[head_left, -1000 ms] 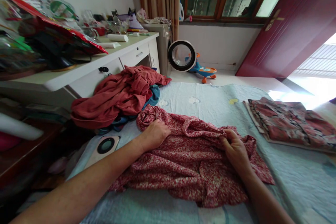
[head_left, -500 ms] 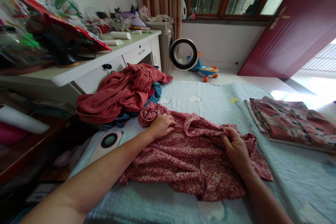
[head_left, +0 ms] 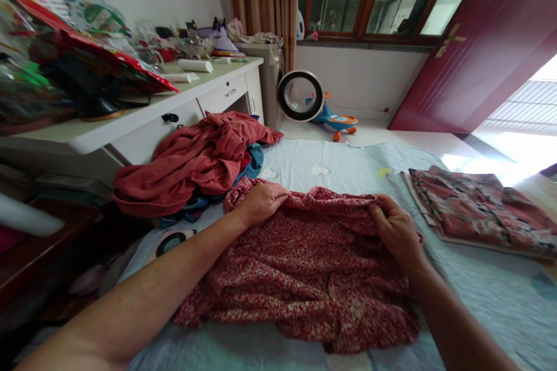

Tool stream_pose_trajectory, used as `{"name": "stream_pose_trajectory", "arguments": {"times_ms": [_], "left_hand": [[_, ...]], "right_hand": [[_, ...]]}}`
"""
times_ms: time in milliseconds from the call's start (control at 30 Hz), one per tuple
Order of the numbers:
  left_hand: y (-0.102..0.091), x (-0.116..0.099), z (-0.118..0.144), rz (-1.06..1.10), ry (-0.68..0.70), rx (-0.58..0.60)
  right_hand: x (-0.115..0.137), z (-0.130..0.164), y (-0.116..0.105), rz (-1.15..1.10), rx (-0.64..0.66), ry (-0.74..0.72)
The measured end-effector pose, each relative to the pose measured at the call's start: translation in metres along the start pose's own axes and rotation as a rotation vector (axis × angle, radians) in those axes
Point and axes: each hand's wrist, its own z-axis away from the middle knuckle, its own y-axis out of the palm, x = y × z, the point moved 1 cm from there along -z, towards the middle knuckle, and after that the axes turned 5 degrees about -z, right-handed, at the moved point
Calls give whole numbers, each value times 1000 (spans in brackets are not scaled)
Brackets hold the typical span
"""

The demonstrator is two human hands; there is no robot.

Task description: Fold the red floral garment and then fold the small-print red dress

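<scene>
**Both hands on red print garment, bed surface**

Bed (head_left: 348, 168): largest surface, covered by a pale blue quilted sheet, matte, with small cloud and yellow patches. Open sheet lies beyond the garment toward the far edge, and on the right between the garment and the folded stack. Left edge of the bed runs close beside the bench.

Bench (head_left: 130, 119): white, with drawers, top crowded with clutter; its front edge stands just beside the clothes pile.

Clothes pile (head_left: 191, 162): rust-red crumpled fabric over a blue piece, heaped at the bed's left far corner, near the garment.

Red print garment (head_left: 304, 266): thin cloth, small white speckle on red, wrinkled, spread across the middle of the bed in front of the person. Its far edge is bunched into a ridge between the two hands; its near hem lies ragged and loose.

Folded floral stack (head_left: 478, 211): flat, rectangular, dark red and grey print, at the right side of the bed, apart from the garment.

Left hand (head_left: 261, 202): grip closed on the garment's far-left edge, fingers curled over the ridge.

Right hand (head_left: 398, 231): grip pinching the far-right edge of the same ridge.
</scene>
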Motion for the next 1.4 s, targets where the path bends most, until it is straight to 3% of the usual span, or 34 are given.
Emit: {"name": "stream_pose_trajectory", "arguments": {"times_ms": [200,300,467,533,633,700,767,900,1033,1233,1400], "left_hand": [[-20,3,-27,134,-135,-50],[-24,9,-41,128,-151,-5],[-27,28,-78,45,-200,66],[-27,36,-96,73,-290,66],[-21,47,-120,250,-557,81],[-14,53,-133,370,-698,83],[-5,59,-144,422,-738,73],[15,73,-166,417,-706,24],[27,94,-185,376,-631,-54],[26,111,-216,-34,-261,-65],[24,110,-238,-371,-274,-147]], "right_hand": [[-1,-28,-7,22,8,-13],[-9,-46,-6,32,24,12],[-23,-87,-2,-140,239,172],[-27,-105,0,-221,334,253],[-32,-132,3,-231,396,327],[-36,-151,8,-153,410,326],[-42,-170,16,-3,398,270],[-52,-205,35,299,272,111],[-62,-235,50,379,109,123],[-70,-279,68,361,7,169],[-66,-311,86,328,-117,109]]}}
